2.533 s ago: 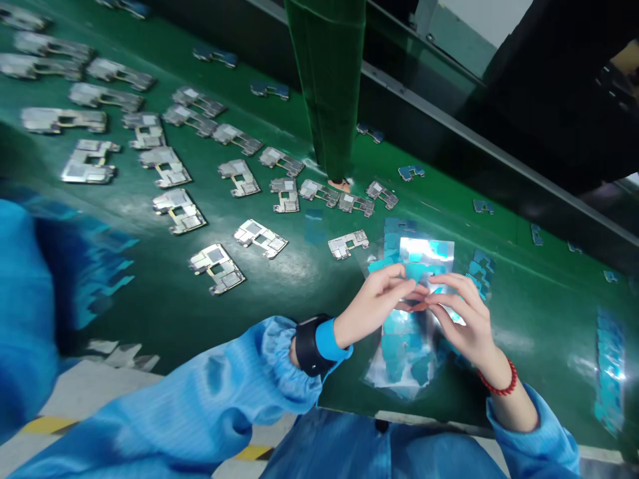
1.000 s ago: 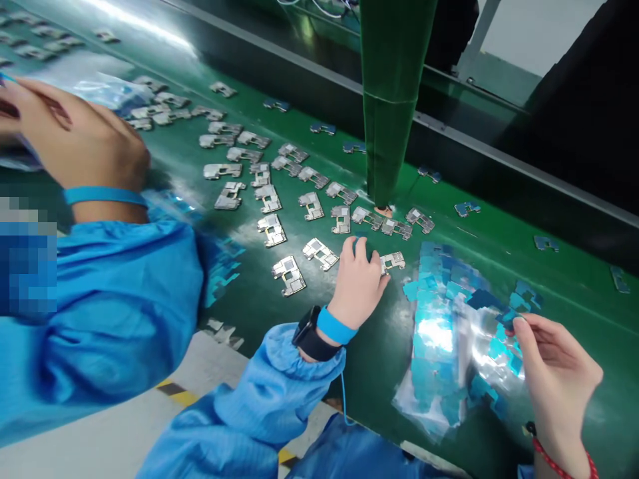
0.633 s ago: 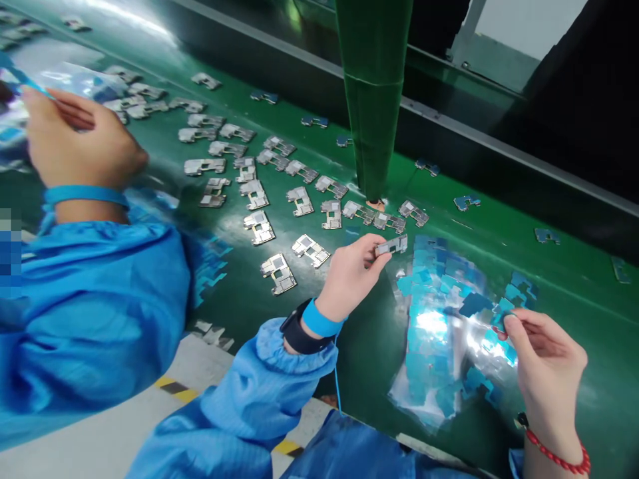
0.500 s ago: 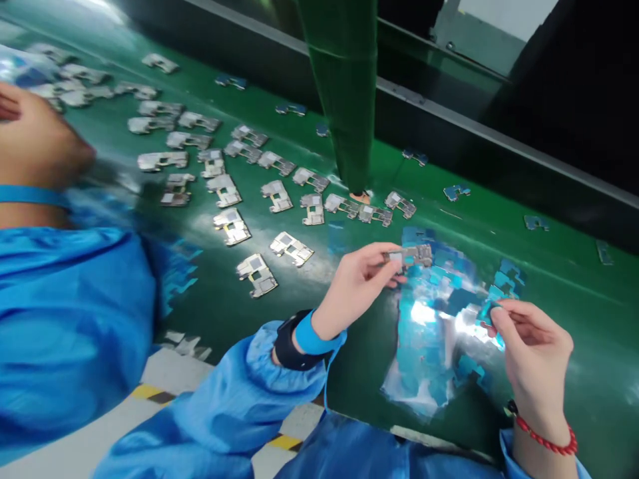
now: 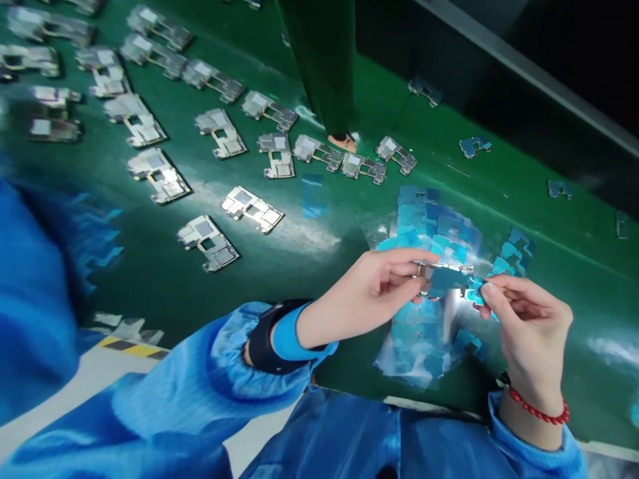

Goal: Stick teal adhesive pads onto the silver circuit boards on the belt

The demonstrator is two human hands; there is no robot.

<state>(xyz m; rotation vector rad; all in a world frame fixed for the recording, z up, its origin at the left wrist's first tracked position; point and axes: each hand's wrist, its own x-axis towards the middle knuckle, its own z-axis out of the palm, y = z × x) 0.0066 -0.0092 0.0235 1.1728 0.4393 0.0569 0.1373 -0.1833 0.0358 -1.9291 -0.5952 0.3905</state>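
Green bench top (image 5: 279, 279), glossy — overhead light smears white across it from where I stand. Dark green post (image 5: 322, 60) at the back, grey rail (image 5: 539, 81) slanting behind. Pale floor (image 5: 97, 382) below — yellow-and-black stripe (image 5: 132, 348).

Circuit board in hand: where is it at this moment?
In the head view, right of centre: the circuit board is held by the left hand, just left of the right hand, over the blue film sheets.

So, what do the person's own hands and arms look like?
The left hand is ungloved, with a bright blue wristband, black strap and gathered blue sleeve; the right hand, also ungloved, has a red beaded bracelet and matching sleeve.
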